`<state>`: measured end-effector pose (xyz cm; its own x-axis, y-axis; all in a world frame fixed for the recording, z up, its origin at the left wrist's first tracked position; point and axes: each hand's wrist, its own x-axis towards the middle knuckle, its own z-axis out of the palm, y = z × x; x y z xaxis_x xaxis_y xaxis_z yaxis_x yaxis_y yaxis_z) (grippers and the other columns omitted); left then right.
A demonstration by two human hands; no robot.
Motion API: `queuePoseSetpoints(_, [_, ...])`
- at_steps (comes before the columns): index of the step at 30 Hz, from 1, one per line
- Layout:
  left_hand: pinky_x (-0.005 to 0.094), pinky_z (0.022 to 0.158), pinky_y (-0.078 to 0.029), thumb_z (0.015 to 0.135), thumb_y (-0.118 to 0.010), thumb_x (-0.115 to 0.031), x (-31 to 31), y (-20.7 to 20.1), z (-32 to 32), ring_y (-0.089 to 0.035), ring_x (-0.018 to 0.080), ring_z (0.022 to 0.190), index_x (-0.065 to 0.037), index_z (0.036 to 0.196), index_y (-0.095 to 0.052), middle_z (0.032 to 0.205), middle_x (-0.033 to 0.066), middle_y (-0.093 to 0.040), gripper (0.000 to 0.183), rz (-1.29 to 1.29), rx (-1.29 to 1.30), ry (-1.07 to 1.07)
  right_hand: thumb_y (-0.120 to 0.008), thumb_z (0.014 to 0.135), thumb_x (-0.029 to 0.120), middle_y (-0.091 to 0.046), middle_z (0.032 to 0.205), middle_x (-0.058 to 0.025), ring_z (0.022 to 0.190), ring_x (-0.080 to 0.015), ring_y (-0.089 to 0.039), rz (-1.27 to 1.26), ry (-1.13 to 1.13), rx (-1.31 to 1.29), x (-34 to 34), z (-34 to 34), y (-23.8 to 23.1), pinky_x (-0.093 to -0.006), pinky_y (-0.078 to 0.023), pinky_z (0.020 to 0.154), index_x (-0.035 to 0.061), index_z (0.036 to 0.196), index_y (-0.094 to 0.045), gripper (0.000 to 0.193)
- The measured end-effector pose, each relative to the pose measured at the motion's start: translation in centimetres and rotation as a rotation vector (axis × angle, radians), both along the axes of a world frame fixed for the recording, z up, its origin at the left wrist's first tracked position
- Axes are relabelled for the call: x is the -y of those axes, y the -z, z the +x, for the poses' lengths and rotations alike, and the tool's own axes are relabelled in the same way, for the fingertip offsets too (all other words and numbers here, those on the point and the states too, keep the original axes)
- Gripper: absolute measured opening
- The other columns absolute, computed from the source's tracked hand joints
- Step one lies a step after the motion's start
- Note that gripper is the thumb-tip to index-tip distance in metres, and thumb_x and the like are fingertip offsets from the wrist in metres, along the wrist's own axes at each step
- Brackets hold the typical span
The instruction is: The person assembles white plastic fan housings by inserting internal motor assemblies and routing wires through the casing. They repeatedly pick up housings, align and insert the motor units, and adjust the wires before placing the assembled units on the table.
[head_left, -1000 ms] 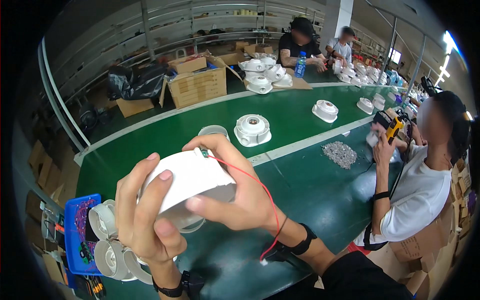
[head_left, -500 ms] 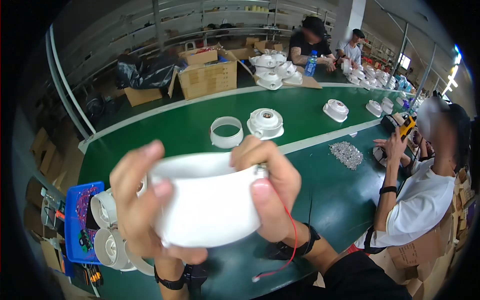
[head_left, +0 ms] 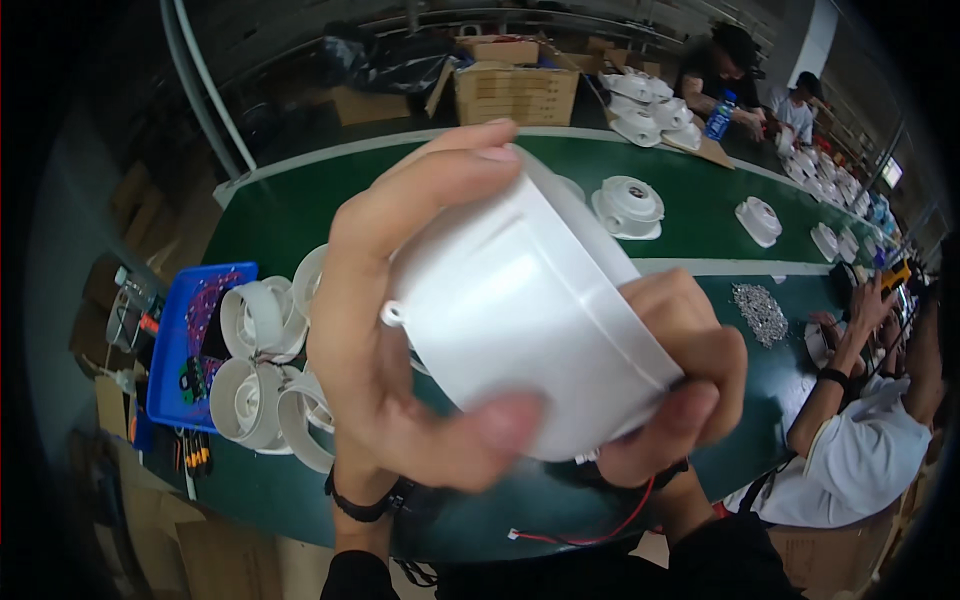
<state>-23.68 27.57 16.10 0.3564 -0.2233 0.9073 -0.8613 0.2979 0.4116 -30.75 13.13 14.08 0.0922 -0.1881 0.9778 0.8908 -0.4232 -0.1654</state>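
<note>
Two hands, one shell: that's the count up front. My left hand is wrapped round the white shell, fingers over its top and left side, thumb across its lower face. My right hand pinches the lower right end, fingers curled, thumb beneath. So both are holding it, up above the green table, right in front of me.

One red wire drops from near my right thumb, ending in one small white plug.

Left side now: one blue tray and, just beside it, at least four white cups, bunched too closely for a sure count. Ahead, past the shell, four white housings stand apart along the green strip: one near, one farther along, two close together at the right. One heap of small shiny bits, too many to count. Three people work around me, two across the strip, one at my right.

And the shell itself: glossy, smooth, curved like a bowl wall, tilted. A raised ridge runs along it near the rim, and one little holed lug sticks out at the left. Its lower edge is slightly blurred.
</note>
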Motion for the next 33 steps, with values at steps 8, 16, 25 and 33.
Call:
queuePoseSetpoints(8, [0.0432, 0.107, -0.044, 0.063, -0.083, -0.052, -1.1, -1.2, 0.0, -0.059, 0.0342, 0.121, 0.005, 0.138, -0.043, 0.136, 0.0339, -0.053, 0.103, 0.068, 0.008, 0.035, -0.052, 0.1, 0.019, -0.053, 0.064, -0.0064, 0.055, -0.0235, -0.052, -0.063, 0.008, -0.078, -0.6, -0.1, 0.2, -0.0338, -0.044, 0.05, 0.0019, 0.081, -0.053, 0.026])
queuePoseSetpoints(16, [0.0437, 0.108, -0.041, 0.044, -0.099, -0.037, -0.3, -0.9, 0.5, -0.052, 0.0383, 0.129, 0.004, 0.147, -0.035, 0.148, 0.032, -0.04, 0.129, 0.191, 0.258, -0.108, -0.046, 0.098, 0.007, -0.056, 0.064, -0.0102, 0.055, -0.0174, -0.05, 0.06, -0.03, -0.122, 0.2, 0.7, 1.2, -0.0301, -0.039, 0.05, -0.0046, 0.079, -0.051, 0.023])
queuePoseSetpoints(25, [0.0438, 0.114, -0.035, 0.063, -0.087, -0.03, 0.5, -0.2, 0.1, -0.046, 0.0361, 0.136, 0.004, 0.147, -0.037, 0.147, 0.0287, -0.044, 0.103, 0.272, 0.113, -0.089, -0.056, 0.082, 0.002, -0.055, 0.06, -0.0097, 0.053, -0.0178, -0.052, 0.051, 0.086, -0.027, 1.7, 1.3, 0.6, -0.029, -0.039, 0.047, -0.0035, 0.07, -0.057, 0.014])
queuePoseSetpoints(33, [0.0376, 0.11, -0.04, 0.097, -0.058, -0.021, 0.0, -0.5, -0.9, -0.056, 0.0271, 0.127, 0.006, 0.136, -0.05, 0.137, 0.022, -0.059, 0.048, 0.176, -0.271, -0.037, -0.065, 0.071, 0.006, -0.052, 0.057, -0.0056, 0.051, -0.0215, -0.053, -0.238, 0.186, -0.024, 2.0, 1.3, -0.2, -0.0304, -0.041, 0.047, 0.0025, 0.064, -0.06, 0.009])
